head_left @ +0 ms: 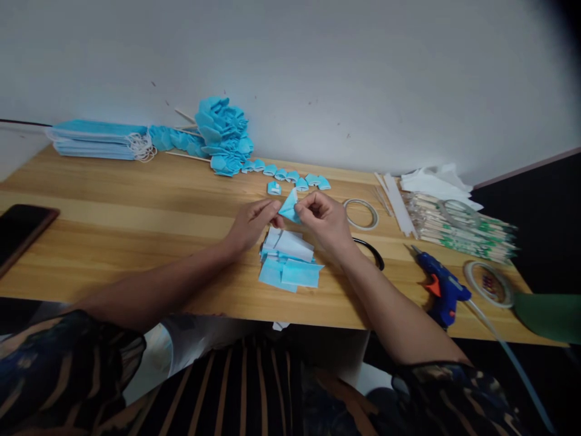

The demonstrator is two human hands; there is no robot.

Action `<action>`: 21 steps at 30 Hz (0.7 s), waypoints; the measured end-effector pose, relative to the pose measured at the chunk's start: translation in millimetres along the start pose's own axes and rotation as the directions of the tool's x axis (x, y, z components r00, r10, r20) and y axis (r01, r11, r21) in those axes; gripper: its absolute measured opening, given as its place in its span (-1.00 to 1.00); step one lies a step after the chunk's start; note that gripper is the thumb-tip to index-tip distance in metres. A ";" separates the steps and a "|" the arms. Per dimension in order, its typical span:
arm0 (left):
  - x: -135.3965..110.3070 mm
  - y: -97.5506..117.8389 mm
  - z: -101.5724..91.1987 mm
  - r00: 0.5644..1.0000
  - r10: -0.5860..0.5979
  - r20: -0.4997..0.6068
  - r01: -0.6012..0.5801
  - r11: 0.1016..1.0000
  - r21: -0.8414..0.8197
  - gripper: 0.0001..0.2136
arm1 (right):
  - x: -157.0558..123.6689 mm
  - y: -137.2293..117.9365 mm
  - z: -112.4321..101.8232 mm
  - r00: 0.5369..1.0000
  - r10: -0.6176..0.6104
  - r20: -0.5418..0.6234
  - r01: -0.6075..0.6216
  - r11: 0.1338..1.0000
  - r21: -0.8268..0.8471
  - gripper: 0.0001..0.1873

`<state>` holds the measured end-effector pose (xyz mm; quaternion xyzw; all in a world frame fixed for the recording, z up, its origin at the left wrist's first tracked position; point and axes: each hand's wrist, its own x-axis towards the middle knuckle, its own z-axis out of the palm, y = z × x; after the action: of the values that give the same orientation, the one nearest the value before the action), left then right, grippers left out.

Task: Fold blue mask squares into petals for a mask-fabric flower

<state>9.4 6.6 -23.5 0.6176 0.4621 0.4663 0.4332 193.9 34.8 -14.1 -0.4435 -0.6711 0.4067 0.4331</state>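
A small light-blue piece of mask fabric (289,208) is pinched between both hands above the wooden table (136,242). My left hand (253,223) grips its left side with closed fingers. My right hand (324,221) pinches its right side. Just below the hands lies a loose pile of cut blue and white fabric pieces (289,260). A row of several small folded blue pieces (290,177) lies behind the hands.
A stack of blue face masks (97,139) and a blue fabric flower bunch on sticks (222,136) lie by the wall. Tape rolls (361,214) (489,283), a blue glue gun (442,290), wrapped sticks (458,230), white scraps and black scissors handle (374,251) lie right. A phone (20,233) lies left.
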 end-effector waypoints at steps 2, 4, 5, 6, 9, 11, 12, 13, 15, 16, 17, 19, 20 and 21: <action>0.2 -1.4 0.5 1.000 -0.003 -0.007 0.004 1.000 0.006 -0.61 | -0.1 0.2 -0.2 1.000 -0.005 -0.002 0.005 1.000 -0.003 -0.83; 0.5 -3.4 1.3 1.000 -0.017 -0.016 0.017 1.000 0.026 -0.67 | -0.2 0.7 -0.3 1.000 -0.015 -0.004 0.015 1.000 -0.009 -0.83; 0.5 -4.2 1.6 1.000 -0.024 -0.020 0.025 0.999 0.036 -0.69 | -0.3 1.1 -0.2 1.000 -0.019 -0.005 0.018 1.000 -0.012 -0.83; 0.5 -4.9 1.8 0.999 -0.028 -0.025 0.029 0.999 0.043 -0.71 | -0.3 1.4 -0.1 1.000 -0.021 -0.005 0.021 1.000 -0.015 -0.83; 0.5 -5.6 2.2 0.999 -0.030 -0.031 0.031 0.998 0.055 -0.71 | -0.5 2.0 0.5 0.999 -0.031 -0.013 0.031 0.999 -0.016 -0.82; 0.6 -5.4 2.2 0.999 -0.029 -0.035 0.031 0.997 0.065 -0.71 | -0.8 1.8 0.8 0.999 -0.038 -0.017 0.038 0.999 -0.015 -0.82; 0.8 -5.2 2.1 0.999 -0.033 -0.037 0.035 0.997 0.069 -0.72 | -1.0 1.4 0.9 0.999 -0.043 -0.020 0.042 0.999 -0.020 -0.82; 1.0 -5.0 2.1 0.999 -0.038 -0.039 0.041 0.997 0.071 -0.72 | -1.3 1.0 1.0 0.998 -0.050 -0.023 0.050 0.998 -0.029 -0.83; 1.4 -4.6 2.1 0.998 -0.043 -0.038 0.045 0.997 0.067 -0.72 | -2.1 0.0 1.1 0.997 -0.076 -0.027 0.074 0.996 -0.053 -0.84; 1.5 -4.4 2.2 0.999 -0.039 -0.033 0.041 0.997 0.064 -0.71 | -2.6 -0.4 1.3 0.995 -0.092 -0.028 0.090 0.994 -0.063 -0.84; 1.7 -4.3 2.2 0.999 -0.033 -0.025 0.034 0.997 0.062 -0.70 | -3.3 -0.8 1.5 0.994 -0.105 -0.027 0.103 0.992 -0.071 -0.85; 1.7 -4.7 2.6 1.000 -0.022 -0.011 0.023 0.997 0.068 -0.68 | -4.8 -1.4 2.3 0.993 -0.115 -0.017 0.113 0.990 -0.083 -0.86; 1.8 -5.2 2.8 1.000 -0.023 -0.007 0.023 0.997 0.074 -0.68 | -5.5 -1.6 2.7 0.994 -0.112 -0.012 0.111 0.990 -0.087 -0.86; 1.8 -5.9 3.1 1.000 -0.027 -0.006 0.027 0.997 0.077 -0.68 | -6.1 -1.7 3.2 0.994 -0.108 -0.005 0.108 0.990 -0.090 -0.86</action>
<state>11.6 9.3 -29.5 0.6264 0.4892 0.4437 0.4142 191.9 28.1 -14.7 -0.4276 -0.7095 0.3499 0.4374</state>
